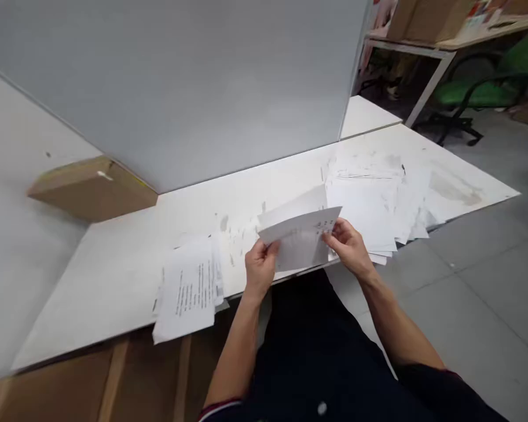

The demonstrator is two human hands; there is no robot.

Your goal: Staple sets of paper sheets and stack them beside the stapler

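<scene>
A white sheet of paper (301, 240), bent along its upper edge, is held up over the table's front edge. My left hand (260, 264) pinches its left side between thumb and fingers, and my right hand (347, 245) grips the right side. Behind it a second pale sheet (293, 205) shows; whether it is a separate page or a fold I cannot tell. To the right of my right hand lies a spread pile of white papers (365, 211). Left of my left hand, a stack of printed pages (189, 293) overhangs the front edge.
A white table (118, 275) with dark smudges runs along a grey upright panel (193, 88). A cardboard box (92, 190) stands at the back left. Brown cardboard (149, 375) lies below the table. Beyond, at right, are a green chair (488, 91) and another desk (409, 50).
</scene>
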